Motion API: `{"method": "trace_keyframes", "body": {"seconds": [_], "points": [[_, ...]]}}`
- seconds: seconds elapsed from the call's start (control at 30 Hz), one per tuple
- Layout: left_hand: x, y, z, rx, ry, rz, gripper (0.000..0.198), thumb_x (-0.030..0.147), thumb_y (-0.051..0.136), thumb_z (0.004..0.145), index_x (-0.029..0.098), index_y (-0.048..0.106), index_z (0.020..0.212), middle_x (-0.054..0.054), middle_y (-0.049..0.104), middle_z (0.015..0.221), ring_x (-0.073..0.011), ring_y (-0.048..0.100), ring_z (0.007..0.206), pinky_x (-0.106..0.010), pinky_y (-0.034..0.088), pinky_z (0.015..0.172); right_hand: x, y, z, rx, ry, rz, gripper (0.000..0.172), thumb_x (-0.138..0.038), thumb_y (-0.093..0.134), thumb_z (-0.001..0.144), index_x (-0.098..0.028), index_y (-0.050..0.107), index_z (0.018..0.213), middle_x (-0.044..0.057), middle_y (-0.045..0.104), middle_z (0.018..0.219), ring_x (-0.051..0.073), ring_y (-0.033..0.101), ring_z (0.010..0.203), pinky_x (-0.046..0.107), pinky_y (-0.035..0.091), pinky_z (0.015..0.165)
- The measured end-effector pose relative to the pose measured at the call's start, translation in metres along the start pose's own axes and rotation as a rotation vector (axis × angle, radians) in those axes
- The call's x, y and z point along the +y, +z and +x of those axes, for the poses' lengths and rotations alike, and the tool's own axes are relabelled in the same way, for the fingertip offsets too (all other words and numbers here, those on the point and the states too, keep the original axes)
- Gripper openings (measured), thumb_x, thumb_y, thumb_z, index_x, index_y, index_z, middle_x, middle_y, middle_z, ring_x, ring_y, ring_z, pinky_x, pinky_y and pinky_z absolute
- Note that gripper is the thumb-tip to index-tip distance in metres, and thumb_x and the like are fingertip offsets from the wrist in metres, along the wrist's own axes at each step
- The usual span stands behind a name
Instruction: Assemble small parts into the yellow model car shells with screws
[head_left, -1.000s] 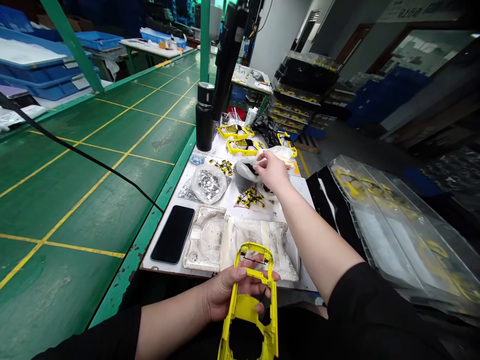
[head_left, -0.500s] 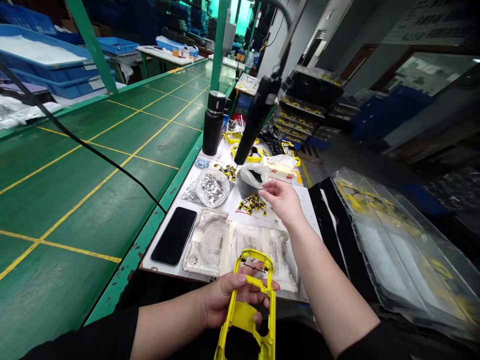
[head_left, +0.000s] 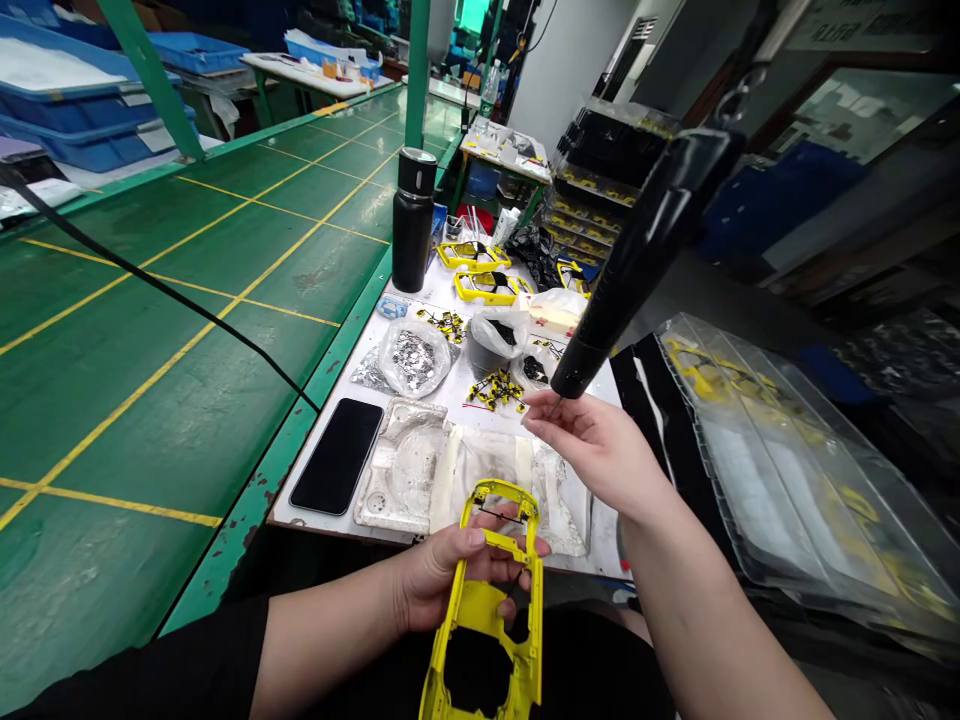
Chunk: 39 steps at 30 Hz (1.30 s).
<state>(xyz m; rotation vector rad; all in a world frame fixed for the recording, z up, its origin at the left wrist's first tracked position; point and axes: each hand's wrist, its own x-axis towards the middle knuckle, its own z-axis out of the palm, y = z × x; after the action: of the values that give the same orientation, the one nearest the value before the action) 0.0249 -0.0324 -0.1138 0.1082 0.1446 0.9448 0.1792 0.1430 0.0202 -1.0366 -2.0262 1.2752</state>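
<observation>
My left hand is wrapped round a yellow plastic frame, holding it tilted in front of the table edge. A thin dark rod spans the opening near the frame's top. Above the table, my right hand has its thumb and fingertips pinched together; anything between them is too small to name. Right at those fingertips is the lower end of a black hanging electric screwdriver, its thin bit pointing down. Small yellow-and-black parts lie just left of the fingers. A soiled white foam fixture lies beyond the frame.
A bag of silvery pieces, a grey tub, a phone and a black bottle stand on the table. Left runs a green conveyor. Clear trays of yellow frames sit at right.
My right hand has moved right and slightly down, from beside the tub to the screwdriver's tip. The screwdriver now hangs nearer and further right. My left hand keeps hold of the yellow frame.
</observation>
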Motion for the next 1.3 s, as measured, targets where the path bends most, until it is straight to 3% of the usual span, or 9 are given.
{"method": "trace_keyframes", "body": {"seconds": [0.23, 0.43, 0.63, 0.8, 0.9, 1.1, 1.3], "points": [[0.000, -0.003, 0.000, 0.005, -0.018, -0.001, 0.071, 0.047, 0.103, 0.078, 0.028, 0.072, 0.139, -0.015, 0.074, 0.143, -0.0255, 0.074, 0.106, -0.036, 0.057, 0.083, -0.043, 0.022, 0.015, -0.109, -0.094, 0.244, 0.024, -0.035, 0.091, 0.094, -0.028, 0.083, 0.115, 0.004, 0.082, 0.107, 0.022, 0.079, 0.101, 0.036, 0.067, 0.093], [0.000, -0.004, 0.000, 0.003, -0.007, 0.021, 0.079, 0.049, 0.101, 0.079, 0.028, 0.068, 0.148, -0.017, 0.074, 0.143, -0.0272, 0.073, 0.109, -0.036, 0.056, 0.083, -0.056, 0.047, 0.029, -0.196, -0.135, 0.272, 0.024, -0.032, 0.088, 0.096, -0.028, 0.084, 0.119, 0.002, 0.083, 0.108, 0.021, 0.079, 0.102, 0.034, 0.065, 0.093], [0.001, 0.000, -0.001, 0.009, -0.003, 0.009, 0.074, 0.048, 0.102, 0.077, 0.028, 0.071, 0.141, -0.017, 0.075, 0.141, -0.0267, 0.073, 0.108, -0.036, 0.056, 0.083, -0.058, 0.058, 0.034, -0.051, -0.191, 0.199, 0.024, -0.035, 0.088, 0.096, -0.028, 0.087, 0.119, 0.003, 0.084, 0.110, 0.024, 0.080, 0.103, 0.041, 0.065, 0.095], [0.000, -0.003, -0.001, 0.002, -0.001, 0.007, 0.073, 0.048, 0.102, 0.078, 0.028, 0.072, 0.141, -0.017, 0.075, 0.142, -0.0268, 0.073, 0.106, -0.036, 0.056, 0.083, -0.055, 0.056, 0.041, 0.168, -0.220, 0.157, 0.027, -0.042, 0.093, 0.091, -0.028, 0.086, 0.113, 0.004, 0.083, 0.103, 0.025, 0.079, 0.094, 0.042, 0.068, 0.085], [-0.002, -0.005, 0.000, 0.004, -0.002, 0.013, 0.070, 0.048, 0.101, 0.079, 0.029, 0.073, 0.140, -0.016, 0.075, 0.142, -0.0259, 0.073, 0.105, -0.036, 0.055, 0.082, -0.046, 0.053, 0.053, 0.269, -0.217, 0.091, 0.029, -0.043, 0.093, 0.090, -0.025, 0.085, 0.111, 0.005, 0.083, 0.101, 0.024, 0.079, 0.091, 0.043, 0.068, 0.088], [-0.002, -0.006, 0.000, -0.004, 0.011, 0.017, 0.068, 0.048, 0.098, 0.082, 0.027, 0.071, 0.141, -0.016, 0.075, 0.142, -0.0273, 0.073, 0.106, -0.035, 0.054, 0.083, -0.020, 0.058, 0.080, 0.250, -0.192, 0.322, 0.055, -0.057, 0.102, 0.072, -0.022, 0.080, 0.108, 0.006, 0.081, 0.098, 0.022, 0.077, 0.089, 0.041, 0.069, 0.088], [-0.002, -0.004, -0.001, 0.000, -0.002, 0.024, 0.073, 0.049, 0.100, 0.080, 0.029, 0.069, 0.143, -0.016, 0.075, 0.142, -0.0264, 0.073, 0.107, -0.035, 0.054, 0.083, -0.014, 0.073, 0.081, 0.304, -0.235, 0.368, 0.052, -0.055, 0.101, 0.078, -0.024, 0.077, 0.111, 0.006, 0.081, 0.104, 0.022, 0.077, 0.095, 0.042, 0.068, 0.097]]}}
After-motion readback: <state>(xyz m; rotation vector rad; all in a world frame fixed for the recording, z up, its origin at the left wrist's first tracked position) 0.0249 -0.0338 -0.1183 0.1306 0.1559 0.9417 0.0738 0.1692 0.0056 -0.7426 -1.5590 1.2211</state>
